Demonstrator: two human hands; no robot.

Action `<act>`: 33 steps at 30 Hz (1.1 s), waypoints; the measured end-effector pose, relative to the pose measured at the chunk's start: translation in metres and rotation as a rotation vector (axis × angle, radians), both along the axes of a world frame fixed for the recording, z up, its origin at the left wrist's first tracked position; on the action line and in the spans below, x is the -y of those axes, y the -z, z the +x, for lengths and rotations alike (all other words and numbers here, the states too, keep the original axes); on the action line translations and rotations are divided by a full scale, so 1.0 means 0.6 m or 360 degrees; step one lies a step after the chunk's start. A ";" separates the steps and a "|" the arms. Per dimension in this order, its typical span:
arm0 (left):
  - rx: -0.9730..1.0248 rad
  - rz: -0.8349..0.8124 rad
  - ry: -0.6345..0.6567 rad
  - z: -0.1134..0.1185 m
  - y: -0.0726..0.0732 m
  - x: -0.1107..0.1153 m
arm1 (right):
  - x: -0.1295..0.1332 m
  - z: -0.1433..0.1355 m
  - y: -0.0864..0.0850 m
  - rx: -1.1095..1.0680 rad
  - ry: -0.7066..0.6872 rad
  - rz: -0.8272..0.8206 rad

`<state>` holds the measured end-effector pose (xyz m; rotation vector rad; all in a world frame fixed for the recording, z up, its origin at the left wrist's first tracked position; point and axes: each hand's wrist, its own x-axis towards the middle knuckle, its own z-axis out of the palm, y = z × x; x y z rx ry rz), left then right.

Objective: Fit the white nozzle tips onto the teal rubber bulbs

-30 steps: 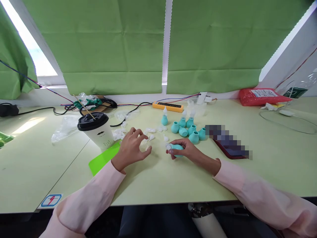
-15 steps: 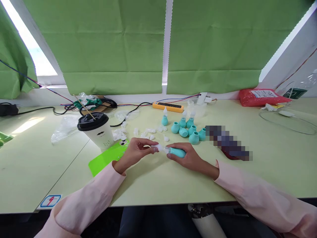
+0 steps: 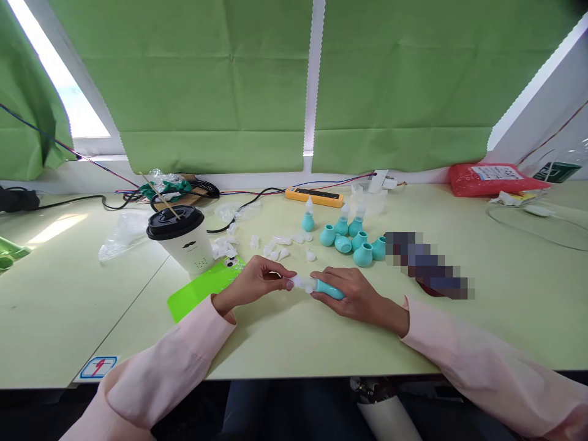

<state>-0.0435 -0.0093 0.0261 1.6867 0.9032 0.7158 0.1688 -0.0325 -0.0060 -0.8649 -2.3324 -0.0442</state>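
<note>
My right hand [image 3: 351, 292] is wrapped round a teal squeeze bulb [image 3: 329, 290], which lies on its side with its neck to the left. Thumb and finger of my left hand [image 3: 258, 280] pinch a small white nozzle tip [image 3: 298, 282] at the bulb's neck. Nozzle and neck meet at a clear piece between the hands; how far they overlap I cannot make out. Beyond the hands lie loose white tips [image 3: 311, 255] and clear plastic tubes [image 3: 281, 240]. Several open teal bulbs [image 3: 362, 255] are grouped to the right, and one bulb with a tip fitted [image 3: 307, 220] stands upright.
A lidded paper cup [image 3: 193, 251] with a stick stands left, beside a bright green phone case [image 3: 197, 297]. At the back are an orange power strip [image 3: 315, 196], cables and a red package [image 3: 496, 179]. A pixelated dark object [image 3: 429, 266] lies right of the bulbs.
The white nozzle and the bulb's neck now sit closer together, with less of the clear piece showing. Both hands keep their grips. The whole view has shifted slightly.
</note>
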 end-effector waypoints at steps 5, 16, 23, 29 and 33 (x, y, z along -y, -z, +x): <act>-0.0099 0.0432 0.0066 0.004 0.004 0.004 | 0.000 -0.001 -0.003 -0.0046 -0.0014 -0.0128; -0.0078 0.0690 0.0219 0.003 0.013 0.001 | 0.006 -0.004 -0.023 -0.0250 -0.0029 -0.0702; -0.0037 0.0454 0.0196 0.004 0.011 0.003 | 0.007 -0.006 -0.020 -0.0343 -0.0030 -0.0892; 0.0020 0.0406 -0.0058 0.016 0.022 0.006 | -0.002 -0.004 -0.025 -0.0363 -0.0009 -0.0855; -0.0035 0.0643 -0.0302 0.021 0.024 -0.001 | -0.015 0.002 -0.035 -0.0370 0.0092 -0.0550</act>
